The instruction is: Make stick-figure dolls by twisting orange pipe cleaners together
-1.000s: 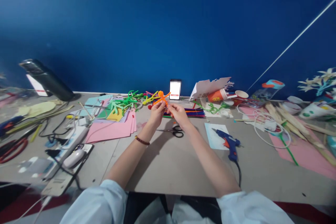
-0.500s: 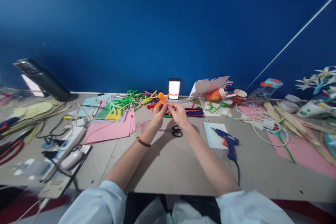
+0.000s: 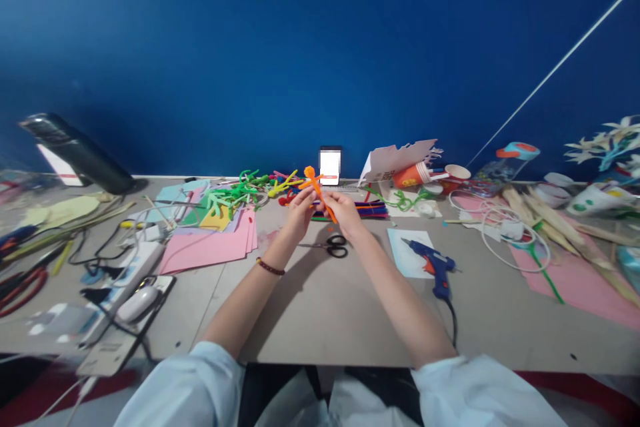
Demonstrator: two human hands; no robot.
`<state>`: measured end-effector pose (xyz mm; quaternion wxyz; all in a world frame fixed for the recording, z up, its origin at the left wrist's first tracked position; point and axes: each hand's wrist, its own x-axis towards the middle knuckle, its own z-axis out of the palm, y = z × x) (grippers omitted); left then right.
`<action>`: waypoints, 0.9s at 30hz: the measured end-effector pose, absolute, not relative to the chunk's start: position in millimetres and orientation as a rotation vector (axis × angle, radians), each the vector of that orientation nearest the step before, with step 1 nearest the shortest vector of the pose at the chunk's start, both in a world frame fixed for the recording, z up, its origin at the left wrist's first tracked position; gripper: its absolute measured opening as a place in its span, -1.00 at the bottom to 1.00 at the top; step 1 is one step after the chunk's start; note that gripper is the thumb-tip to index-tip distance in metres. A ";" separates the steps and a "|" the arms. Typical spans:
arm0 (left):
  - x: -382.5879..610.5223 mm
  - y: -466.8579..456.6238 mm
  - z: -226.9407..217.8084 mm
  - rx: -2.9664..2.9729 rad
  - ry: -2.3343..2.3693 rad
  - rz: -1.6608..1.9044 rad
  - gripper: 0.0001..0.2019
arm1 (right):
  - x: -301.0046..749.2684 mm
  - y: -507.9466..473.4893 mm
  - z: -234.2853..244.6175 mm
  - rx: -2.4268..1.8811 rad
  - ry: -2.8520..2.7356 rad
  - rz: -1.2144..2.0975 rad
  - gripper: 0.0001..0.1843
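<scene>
An orange pipe cleaner figure (image 3: 311, 177), with a round top, short arms and a long stem, is held up above the table. My left hand (image 3: 300, 212) pinches it from the left, and my right hand (image 3: 343, 211) has closed its fingers on it from the right. The stem's lower end shows between the two hands. Scissors (image 3: 336, 246) with black handles lie on the table below my hands. Behind my hands is a bundle of dark pipe cleaners (image 3: 371, 209), partly covered by them.
Bent green pipe cleaners (image 3: 240, 190) lie on coloured paper at the left. A lit phone (image 3: 331, 165) leans on the wall. To the right is a blue glue gun (image 3: 438, 267) on paper. A power strip (image 3: 120, 290) and bottle (image 3: 80, 153) stand far left.
The orange figure has turned more upright, and its long stem now points down between my hands. Both hands stay at about the same place.
</scene>
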<state>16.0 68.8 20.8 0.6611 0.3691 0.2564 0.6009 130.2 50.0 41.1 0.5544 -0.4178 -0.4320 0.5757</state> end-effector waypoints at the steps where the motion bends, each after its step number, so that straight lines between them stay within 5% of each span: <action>1: 13.6 69.2 23.1 0.829 0.590 1.354 -0.70 | 131.0 49.2 42.7 -0.966 -1.013 1.421 -0.66; 27: 13.2 64.1 33.5 0.898 0.678 1.241 -0.77 | 132.1 47.0 47.1 -1.012 -0.845 1.580 -0.83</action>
